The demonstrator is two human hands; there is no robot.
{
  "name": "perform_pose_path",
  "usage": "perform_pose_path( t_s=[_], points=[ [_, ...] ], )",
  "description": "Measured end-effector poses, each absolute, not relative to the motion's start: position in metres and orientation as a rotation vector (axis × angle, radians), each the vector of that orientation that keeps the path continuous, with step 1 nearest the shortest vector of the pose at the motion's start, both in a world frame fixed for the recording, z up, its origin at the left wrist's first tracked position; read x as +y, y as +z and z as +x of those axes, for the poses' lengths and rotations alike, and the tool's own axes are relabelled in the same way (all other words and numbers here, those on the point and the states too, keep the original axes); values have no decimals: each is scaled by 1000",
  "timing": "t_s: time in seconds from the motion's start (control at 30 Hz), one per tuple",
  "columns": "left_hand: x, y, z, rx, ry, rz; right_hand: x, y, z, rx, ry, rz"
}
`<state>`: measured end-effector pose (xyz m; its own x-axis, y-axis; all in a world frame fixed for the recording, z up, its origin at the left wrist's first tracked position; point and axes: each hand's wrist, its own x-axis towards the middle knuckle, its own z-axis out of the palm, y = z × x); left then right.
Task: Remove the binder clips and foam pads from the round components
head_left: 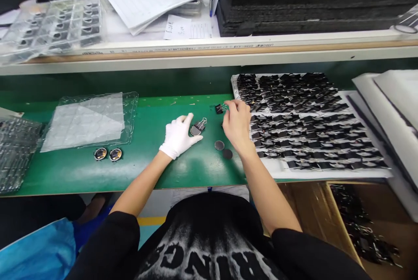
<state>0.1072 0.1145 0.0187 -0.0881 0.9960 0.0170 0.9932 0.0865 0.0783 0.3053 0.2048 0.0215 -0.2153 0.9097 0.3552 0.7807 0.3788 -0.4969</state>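
My left hand (179,137), in a white glove, rests on the green bench with thumb and forefinger spread beside a round dark disc (195,130) that has a black binder clip (200,126) on it. My bare right hand (237,122) has its fingers closed on the wire handles of another black binder clip (219,109). Two dark discs (219,145) lie between my hands, nearer the front edge. Two round pieces with shiny gold-coloured faces (100,153) lie farther left.
Rows of black clips (294,127) cover white sheets at the right. A clear tray with white paper (88,119) lies at the left, near stacked clear trays (18,153). A shelf edge (196,55) runs behind. An open box of clips (359,227) is below right.
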Motion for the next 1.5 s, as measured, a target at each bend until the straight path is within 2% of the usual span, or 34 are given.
perform_pose_path(
  t_s=[0.1,0.17,0.37,0.47,0.67,0.8,1.17,1.5],
  points=[
    [128,28,99,1852,-82,2441,203,21,326,-2336,312,-1660],
    [137,32,98,1741,-200,2506,210,19,327,-2432,401,-1694],
    [123,39,103,2230,-320,2275,223,17,305,-2412,584,-1678],
    [110,47,88,2294,-303,2211,222,18,295,-2406,639,-1660],
    [117,48,57,1646,-342,2469,226,25,269,-2299,514,-1553],
    [126,36,61,1801,-380,2457,239,16,242,-2097,483,-1505],
    [130,13,57,1979,-129,2374,267,-36,237,-2273,442,-1292],
    [132,4,66,2113,-38,2270,269,-44,251,-2313,547,-1152]
  ],
)
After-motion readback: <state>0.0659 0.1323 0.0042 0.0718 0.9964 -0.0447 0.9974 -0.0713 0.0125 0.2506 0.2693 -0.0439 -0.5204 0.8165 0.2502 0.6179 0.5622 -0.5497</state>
